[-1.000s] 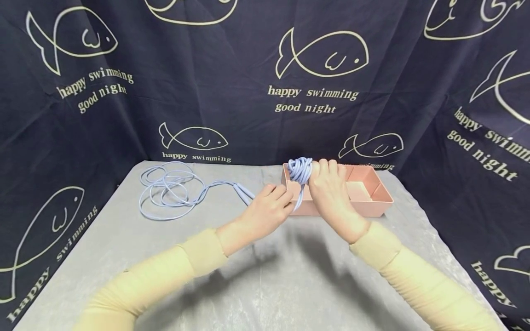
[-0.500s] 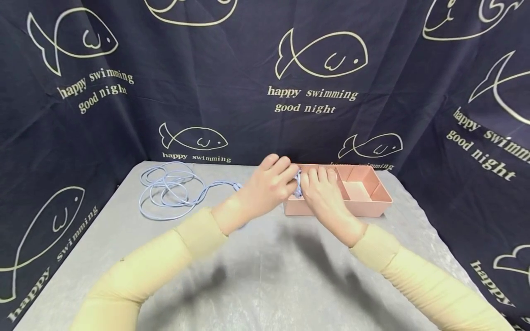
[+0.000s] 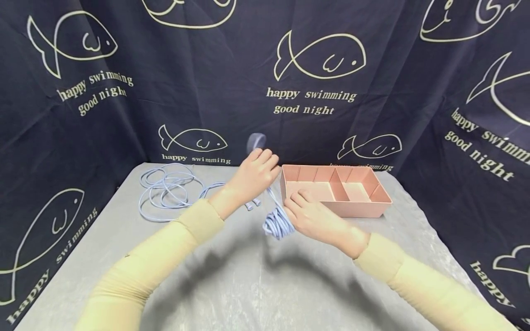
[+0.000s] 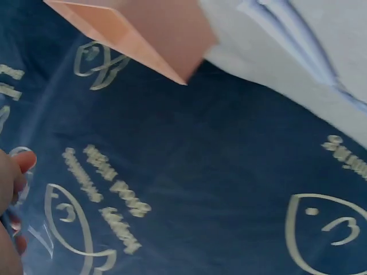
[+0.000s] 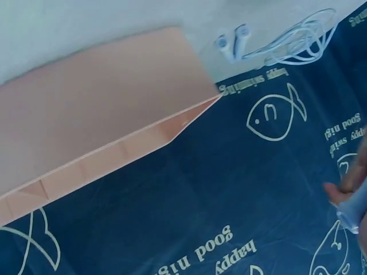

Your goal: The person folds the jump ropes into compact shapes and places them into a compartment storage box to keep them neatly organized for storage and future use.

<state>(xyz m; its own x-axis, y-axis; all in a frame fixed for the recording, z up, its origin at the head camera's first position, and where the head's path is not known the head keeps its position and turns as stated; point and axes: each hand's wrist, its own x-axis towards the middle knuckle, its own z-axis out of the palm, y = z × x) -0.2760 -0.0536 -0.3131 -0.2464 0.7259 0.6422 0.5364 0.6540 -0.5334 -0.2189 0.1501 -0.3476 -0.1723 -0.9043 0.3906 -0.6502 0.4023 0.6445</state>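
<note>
In the head view, my left hand [image 3: 256, 174] has curled fingers around part of a light-blue skipping rope; a blurred blue end sticks up above them. Strands run down from it to a wound bundle of the rope [image 3: 279, 224]. My right hand [image 3: 308, 216] grips this bundle at its right side, in front of the pink box. Curled fingers [image 4: 23, 163] show at the left wrist view's left edge. A hand around a light-blue handle [image 5: 352, 211] appears at the right wrist view's right edge; which hand is unclear.
A second light-blue skipping rope [image 3: 165, 180] lies in loose loops at the table's back left, its two handles [image 3: 252, 204] near my left hand. A pink two-compartment box [image 3: 341, 207] stands at the back right. Dark fish-print cloth [image 3: 256, 69] hangs around the grey table [image 3: 273, 285].
My left hand has moved up and left, drawing strands away from the bundle. My right hand has lowered, bringing the bundle from over the box to in front of it.
</note>
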